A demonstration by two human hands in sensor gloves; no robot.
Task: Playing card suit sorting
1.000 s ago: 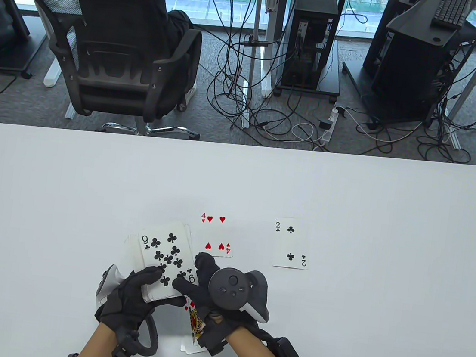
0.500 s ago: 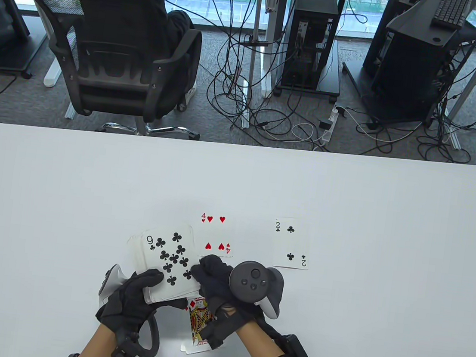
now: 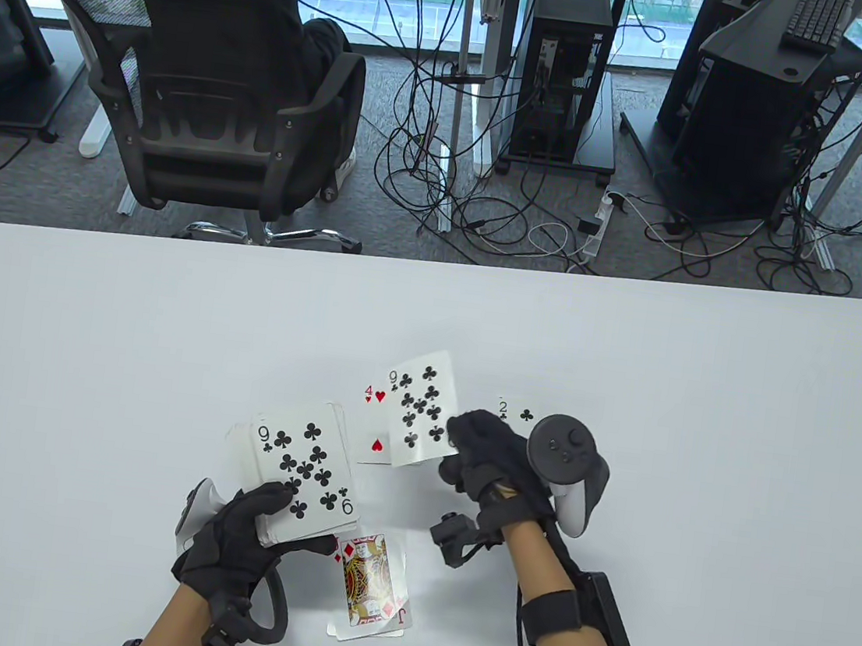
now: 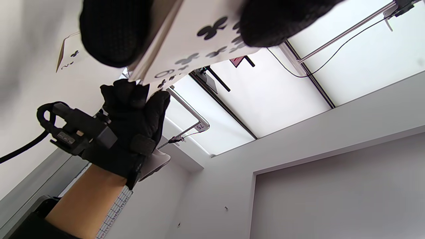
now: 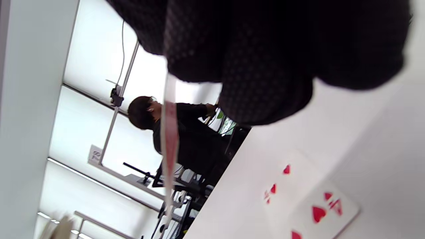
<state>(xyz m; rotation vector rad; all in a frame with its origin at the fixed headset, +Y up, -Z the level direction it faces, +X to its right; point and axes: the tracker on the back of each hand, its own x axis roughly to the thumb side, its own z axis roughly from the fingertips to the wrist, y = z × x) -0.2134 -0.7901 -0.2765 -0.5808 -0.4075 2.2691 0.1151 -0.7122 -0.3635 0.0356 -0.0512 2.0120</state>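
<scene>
My left hand [image 3: 273, 523] grips a face-up deck [image 3: 303, 472] with a nine of clubs on top. In the left wrist view the deck [image 4: 199, 39] sits between my gloved fingers [image 4: 113, 33]. My right hand [image 3: 456, 449] pinches a single nine of clubs [image 3: 420, 408] by its right edge and holds it above the four of hearts [image 3: 376, 420], partly covering that card. The right wrist view shows the held card [image 5: 169, 139] edge-on, with the four of hearts [image 5: 312, 205] on the table below. A two of clubs [image 3: 518, 412] lies to the right, half hidden behind my right hand.
A jack of diamonds [image 3: 368, 582] lies face up near the front edge on top of another card. The white table [image 3: 702, 419] stretches wide on both sides. Beyond its far edge a person sits in an office chair [image 3: 207, 99] among cables and computer cases.
My right hand took a clubs card off the deck and carried it up and to the right, over the four of hearts. The jack of diamonds is now uncovered. The left hand barely moved.
</scene>
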